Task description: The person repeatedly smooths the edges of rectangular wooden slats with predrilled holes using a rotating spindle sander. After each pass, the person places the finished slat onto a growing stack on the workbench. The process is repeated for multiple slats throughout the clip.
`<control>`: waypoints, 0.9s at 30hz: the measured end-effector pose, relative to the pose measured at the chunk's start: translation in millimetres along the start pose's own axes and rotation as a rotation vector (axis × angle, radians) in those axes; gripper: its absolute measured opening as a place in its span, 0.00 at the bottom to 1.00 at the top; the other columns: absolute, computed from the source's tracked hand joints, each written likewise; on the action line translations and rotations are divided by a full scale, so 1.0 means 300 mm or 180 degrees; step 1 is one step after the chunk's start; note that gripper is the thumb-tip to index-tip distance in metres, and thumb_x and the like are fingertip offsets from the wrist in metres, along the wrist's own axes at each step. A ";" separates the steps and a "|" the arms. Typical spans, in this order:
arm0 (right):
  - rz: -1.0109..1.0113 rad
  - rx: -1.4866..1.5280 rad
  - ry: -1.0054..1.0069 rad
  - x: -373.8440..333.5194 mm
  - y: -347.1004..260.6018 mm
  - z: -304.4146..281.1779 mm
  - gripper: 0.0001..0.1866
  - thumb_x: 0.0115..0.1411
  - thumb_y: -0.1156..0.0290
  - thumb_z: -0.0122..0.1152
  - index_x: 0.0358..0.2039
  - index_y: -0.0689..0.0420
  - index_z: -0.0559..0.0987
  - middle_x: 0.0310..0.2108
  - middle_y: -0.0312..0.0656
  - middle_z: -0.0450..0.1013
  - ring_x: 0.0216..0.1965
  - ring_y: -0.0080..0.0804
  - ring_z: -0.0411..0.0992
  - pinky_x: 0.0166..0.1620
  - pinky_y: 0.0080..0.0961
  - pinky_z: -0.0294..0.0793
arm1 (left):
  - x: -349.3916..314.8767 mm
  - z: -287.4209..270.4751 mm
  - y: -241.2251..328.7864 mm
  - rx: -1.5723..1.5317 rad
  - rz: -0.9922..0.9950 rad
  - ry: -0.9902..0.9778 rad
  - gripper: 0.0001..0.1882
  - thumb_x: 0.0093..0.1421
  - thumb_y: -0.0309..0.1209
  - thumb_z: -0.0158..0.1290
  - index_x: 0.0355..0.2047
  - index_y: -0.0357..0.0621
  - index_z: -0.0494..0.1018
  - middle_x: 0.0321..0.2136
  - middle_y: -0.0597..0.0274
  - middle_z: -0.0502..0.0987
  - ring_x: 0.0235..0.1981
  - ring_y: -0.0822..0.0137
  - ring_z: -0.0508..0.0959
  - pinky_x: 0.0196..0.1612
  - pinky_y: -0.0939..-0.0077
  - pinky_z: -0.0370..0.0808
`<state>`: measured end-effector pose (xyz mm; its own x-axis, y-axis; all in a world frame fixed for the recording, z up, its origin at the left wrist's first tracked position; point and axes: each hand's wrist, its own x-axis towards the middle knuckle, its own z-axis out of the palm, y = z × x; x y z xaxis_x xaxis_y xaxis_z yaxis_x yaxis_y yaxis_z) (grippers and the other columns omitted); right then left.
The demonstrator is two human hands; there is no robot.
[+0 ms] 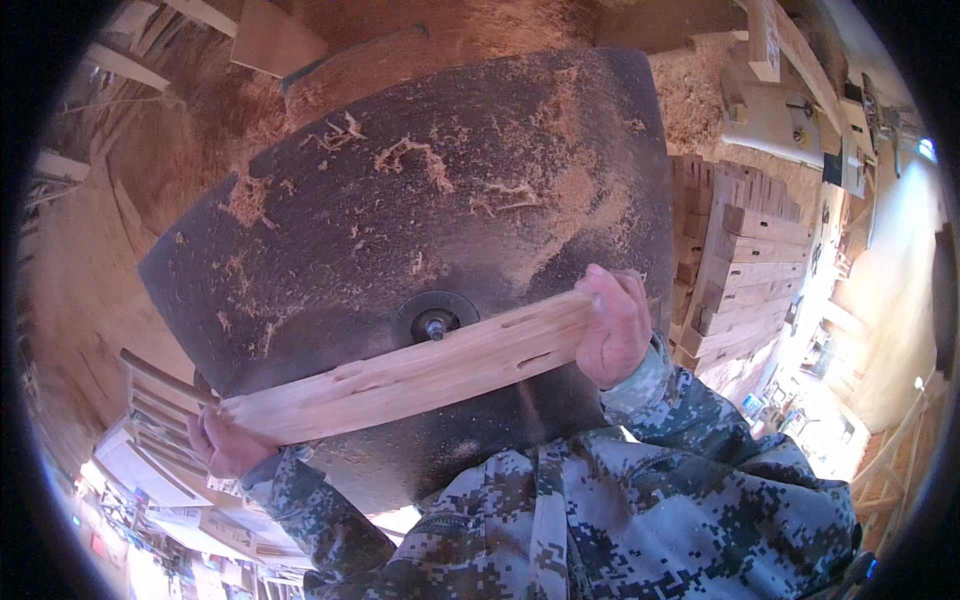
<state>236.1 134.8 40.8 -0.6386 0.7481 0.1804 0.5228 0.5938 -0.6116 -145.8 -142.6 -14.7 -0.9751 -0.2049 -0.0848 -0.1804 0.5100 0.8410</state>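
A long pale wooden board [430, 375] with a few slots cut in it lies across the near part of a dark machine table [350, 240]. Wrapped round its left end is my left hand [228, 442], closed on the wood. My right hand [615, 325] grips the other end, fingers curled over it. Just beyond the board's far edge, a metal spindle [435, 328] pokes up through a round opening in the table. The board is close to the spindle; whether they touch I cannot tell.
Wood shavings [415, 160] are scattered over the tabletop. To the right stands a stack of slotted wooden pieces [750, 260]. Slatted wooden frames [165, 420] sit at the left. Sawdust [690, 90] is heaped on the floor beyond, near boards at the far right.
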 end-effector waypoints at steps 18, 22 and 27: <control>-0.0316 0.0239 -0.0291 0.083 -0.075 0.082 0.39 0.47 0.88 0.54 0.64 0.61 0.71 0.47 0.52 0.75 0.41 0.53 0.74 0.46 0.44 0.76 | 0.040 -0.180 -0.087 -0.0030 -0.0557 0.0128 0.31 0.58 0.33 0.59 0.61 0.33 0.71 0.50 0.48 0.75 0.51 0.56 0.77 0.54 0.62 0.76; -0.0381 0.0246 -0.0285 0.095 -0.075 0.089 0.39 0.47 0.89 0.54 0.64 0.62 0.71 0.47 0.52 0.75 0.40 0.53 0.73 0.46 0.44 0.76 | 0.040 -0.195 -0.099 -0.0193 -0.0743 0.0009 0.26 0.57 0.33 0.58 0.56 0.37 0.74 0.46 0.50 0.76 0.47 0.56 0.78 0.51 0.62 0.78; -0.0460 0.0267 -0.0269 0.103 -0.068 0.096 0.38 0.47 0.89 0.55 0.63 0.63 0.70 0.46 0.53 0.74 0.40 0.54 0.73 0.45 0.45 0.76 | 0.048 -0.214 -0.146 -0.0263 -0.0679 0.0089 0.23 0.56 0.32 0.59 0.52 0.38 0.76 0.42 0.53 0.76 0.44 0.56 0.78 0.50 0.61 0.78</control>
<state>189.4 137.2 36.8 -0.7507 0.6271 0.2080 0.3755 0.6640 -0.6466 -143.6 -221.4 -18.5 -0.9118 -0.3246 -0.2516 -0.3699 0.3828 0.8465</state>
